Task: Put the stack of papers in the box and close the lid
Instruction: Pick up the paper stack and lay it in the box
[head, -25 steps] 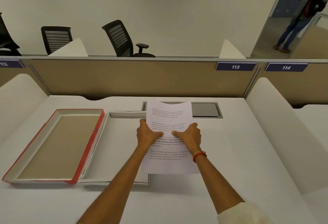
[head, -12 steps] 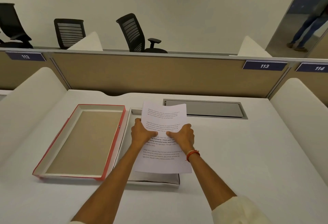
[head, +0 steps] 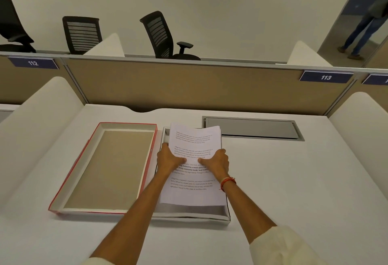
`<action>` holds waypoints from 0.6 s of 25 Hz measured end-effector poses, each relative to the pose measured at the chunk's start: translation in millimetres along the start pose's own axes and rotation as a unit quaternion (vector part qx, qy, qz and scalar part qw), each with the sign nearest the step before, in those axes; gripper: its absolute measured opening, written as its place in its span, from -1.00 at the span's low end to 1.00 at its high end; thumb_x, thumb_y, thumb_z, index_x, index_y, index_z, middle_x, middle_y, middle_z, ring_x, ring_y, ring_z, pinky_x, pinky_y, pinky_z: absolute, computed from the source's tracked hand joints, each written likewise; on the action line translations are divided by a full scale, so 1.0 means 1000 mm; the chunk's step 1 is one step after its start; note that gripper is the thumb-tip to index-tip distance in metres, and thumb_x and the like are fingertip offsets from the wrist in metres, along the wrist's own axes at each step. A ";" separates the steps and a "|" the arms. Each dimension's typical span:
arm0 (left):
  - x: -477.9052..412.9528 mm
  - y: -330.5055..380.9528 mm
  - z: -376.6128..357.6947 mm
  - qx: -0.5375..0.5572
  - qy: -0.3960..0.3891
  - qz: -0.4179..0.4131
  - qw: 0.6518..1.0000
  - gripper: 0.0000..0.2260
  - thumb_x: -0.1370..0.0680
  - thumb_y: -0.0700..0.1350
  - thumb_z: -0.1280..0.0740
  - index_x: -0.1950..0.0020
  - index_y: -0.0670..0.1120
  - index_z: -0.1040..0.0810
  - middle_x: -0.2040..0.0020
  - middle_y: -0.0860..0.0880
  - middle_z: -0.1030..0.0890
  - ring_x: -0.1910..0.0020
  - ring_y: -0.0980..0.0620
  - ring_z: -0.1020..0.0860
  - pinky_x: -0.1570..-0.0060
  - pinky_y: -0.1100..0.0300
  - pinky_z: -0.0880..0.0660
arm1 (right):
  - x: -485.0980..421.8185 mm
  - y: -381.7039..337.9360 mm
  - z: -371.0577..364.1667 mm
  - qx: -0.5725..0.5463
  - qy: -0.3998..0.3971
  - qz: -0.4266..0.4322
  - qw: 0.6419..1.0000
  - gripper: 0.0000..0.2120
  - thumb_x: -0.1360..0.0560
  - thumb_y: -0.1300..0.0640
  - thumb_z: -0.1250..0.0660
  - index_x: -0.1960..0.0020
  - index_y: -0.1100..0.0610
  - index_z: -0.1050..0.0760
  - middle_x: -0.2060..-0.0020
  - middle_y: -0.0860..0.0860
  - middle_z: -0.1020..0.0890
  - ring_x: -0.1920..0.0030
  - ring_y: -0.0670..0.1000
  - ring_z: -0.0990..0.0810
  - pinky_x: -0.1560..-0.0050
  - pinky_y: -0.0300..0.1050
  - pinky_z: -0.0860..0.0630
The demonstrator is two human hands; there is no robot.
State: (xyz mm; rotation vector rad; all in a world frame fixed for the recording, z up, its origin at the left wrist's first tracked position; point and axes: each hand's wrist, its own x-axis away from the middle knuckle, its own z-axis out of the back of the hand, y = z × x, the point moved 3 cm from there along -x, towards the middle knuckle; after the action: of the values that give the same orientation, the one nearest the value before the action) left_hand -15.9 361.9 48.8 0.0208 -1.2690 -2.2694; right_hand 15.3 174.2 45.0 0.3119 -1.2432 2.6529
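Observation:
A stack of printed white papers (head: 194, 139) is held over the open white box (head: 193, 212) on the desk, its lower part inside the box walls and its far edge raised. My left hand (head: 169, 158) grips the stack's left edge, thumb on top. My right hand (head: 217, 163), with a red thread at the wrist, grips the right edge. The red-edged lid (head: 109, 168) lies open and flat to the left of the box, brown inside facing up. The box floor is mostly hidden by the papers.
A grey cable hatch (head: 252, 128) is set into the white desk (head: 294, 180) behind the box. Curved white side dividers (head: 42, 128) and a tan back partition (head: 178, 86) bound the desk. Office chairs and a standing person are beyond it.
Both hands have carried the papers leftward and down, from beside the box to over and partly inside it. The lid has not moved.

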 end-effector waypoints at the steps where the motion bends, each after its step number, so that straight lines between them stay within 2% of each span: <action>1: -0.002 -0.002 0.000 0.000 -0.004 0.001 1.000 -0.34 -0.25 -0.17 -0.62 -0.24 -0.17 -0.37 -0.19 -0.17 -0.59 -0.11 -0.14 -0.60 0.00 0.02 -0.61 | -0.001 0.000 -0.002 -0.003 -0.002 0.003 1.000 -0.38 -0.33 0.00 -0.58 -0.23 0.23 -0.39 -0.17 0.16 -0.57 -0.14 0.16 -0.62 0.05 -0.11 -0.57; 6: -0.005 -0.009 -0.003 0.003 -0.014 0.000 1.000 -0.38 -0.28 -0.20 -0.60 -0.25 -0.17 -0.41 -0.19 -0.17 -0.59 -0.11 -0.13 -0.60 0.04 0.08 -0.58 | -0.006 0.007 -0.010 -0.002 -0.029 0.015 0.999 -0.53 -0.35 0.11 -0.57 -0.16 0.27 -0.52 -0.12 0.18 -0.64 -0.06 0.15 -0.66 0.36 -0.41 -0.40; 8: -0.008 -0.015 -0.005 0.008 -0.019 0.008 1.000 -0.41 -0.30 -0.20 -0.59 -0.24 -0.16 -0.42 -0.19 -0.17 -0.60 -0.06 -0.09 -0.60 0.09 0.13 -0.56 | -0.008 0.009 -0.014 0.004 -0.039 0.015 0.999 -0.57 -0.36 0.13 -0.57 -0.12 0.27 -0.53 -0.09 0.19 -0.65 -0.02 0.14 -0.66 0.44 -0.44 -0.33; 11: -0.010 -0.024 -0.011 0.010 -0.020 0.015 1.000 -0.43 -0.31 -0.20 -0.59 -0.24 -0.14 -0.42 -0.19 -0.17 -0.60 -0.04 -0.08 -0.60 0.13 0.19 -0.52 | -0.012 0.010 -0.019 0.014 -0.056 0.012 0.998 -0.67 -0.37 0.15 -0.56 -0.03 0.22 -0.51 -0.07 0.20 -0.66 0.01 0.14 -0.67 0.43 -0.41 -0.36; 15: -0.013 -0.029 -0.017 0.012 -0.018 0.016 1.000 -0.46 -0.33 -0.19 -0.58 -0.23 -0.14 -0.43 -0.20 -0.18 -0.59 -0.08 -0.12 -0.60 0.11 0.20 -0.49 | -0.016 0.011 -0.023 0.027 -0.066 0.003 0.997 -0.61 -0.37 0.18 -0.56 -0.12 0.29 -0.53 -0.10 0.20 -0.64 -0.03 0.15 -0.67 0.37 -0.37 -0.43</action>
State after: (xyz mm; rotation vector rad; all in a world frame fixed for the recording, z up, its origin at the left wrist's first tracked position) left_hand -12.7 366.5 13.2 -0.0310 -1.3052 -2.2372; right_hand 25.0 183.5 17.9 0.4996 -1.2125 2.7119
